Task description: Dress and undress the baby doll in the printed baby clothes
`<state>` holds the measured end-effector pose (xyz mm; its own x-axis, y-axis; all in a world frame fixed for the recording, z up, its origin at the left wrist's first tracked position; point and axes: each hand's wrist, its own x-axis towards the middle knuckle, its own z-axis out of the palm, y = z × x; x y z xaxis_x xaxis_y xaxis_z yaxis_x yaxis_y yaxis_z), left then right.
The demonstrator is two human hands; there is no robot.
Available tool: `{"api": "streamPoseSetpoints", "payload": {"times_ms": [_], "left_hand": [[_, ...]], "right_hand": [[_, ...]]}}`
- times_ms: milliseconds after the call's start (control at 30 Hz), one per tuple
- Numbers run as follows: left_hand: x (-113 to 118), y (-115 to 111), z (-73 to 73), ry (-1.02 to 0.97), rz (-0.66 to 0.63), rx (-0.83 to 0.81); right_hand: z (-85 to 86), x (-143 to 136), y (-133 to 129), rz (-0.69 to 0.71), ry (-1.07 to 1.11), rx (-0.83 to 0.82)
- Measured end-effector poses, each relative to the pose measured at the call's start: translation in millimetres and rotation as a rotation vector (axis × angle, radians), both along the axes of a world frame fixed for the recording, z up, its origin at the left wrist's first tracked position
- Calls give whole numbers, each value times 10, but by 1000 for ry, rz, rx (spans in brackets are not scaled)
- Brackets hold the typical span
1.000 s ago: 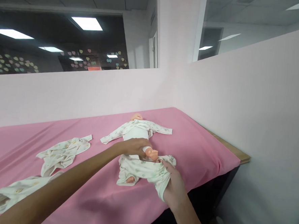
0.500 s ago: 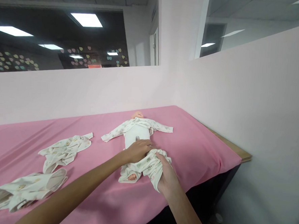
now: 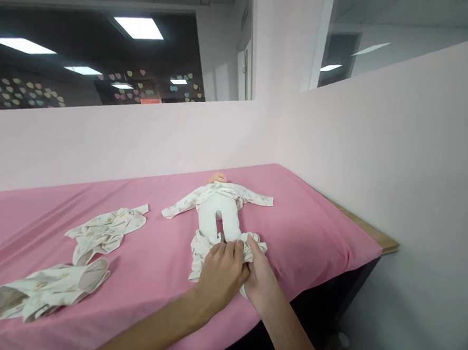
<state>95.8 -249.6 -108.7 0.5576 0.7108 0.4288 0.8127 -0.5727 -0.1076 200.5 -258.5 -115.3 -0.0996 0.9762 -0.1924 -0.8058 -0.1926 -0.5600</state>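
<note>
A baby doll (image 3: 220, 208) lies on its back, head toward the wall. Its white cloth body and upper legs are bare, and a printed long-sleeved baby top (image 3: 185, 201) covers its arms and chest. Printed baby pants (image 3: 200, 251) are bunched around its lower legs. My left hand (image 3: 223, 272) is closed on the pants' fabric at the leg on the right. My right hand (image 3: 260, 271) grips the same bunched leg from the right, thumb on top. The doll's feet are hidden by cloth and hands.
To the left lie two crumpled printed baby garments, one farther back (image 3: 106, 230) and one nearer (image 3: 48, 290). A pink sheet (image 3: 310, 232) covers the table, whose bare wooden edge (image 3: 365, 228) shows at right. Walls with windows stand behind and to the right.
My left hand has moved down from the doll's thigh toward its lower leg. The pants have slid down, baring both upper legs; the foot visible earlier is now covered.
</note>
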Motion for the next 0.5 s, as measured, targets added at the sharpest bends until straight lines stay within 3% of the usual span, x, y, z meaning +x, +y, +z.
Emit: {"api": "streamPoseSetpoints", "payload": {"times_ms": [100, 267, 333, 500], "left_hand": [[-29, 120, 16, 51, -95, -30], [-174, 307, 154, -280, -173, -444], [-207, 358, 205, -301, -202, -525], [-232, 455, 243, -71, -188, -295]], "right_hand": [[23, -15, -2, -12, -9, 62], [-28, -43, 66, 26, 9, 69], [-72, -42, 113, 9, 4, 62], [-144, -30, 88, -71, -35, 127]]}}
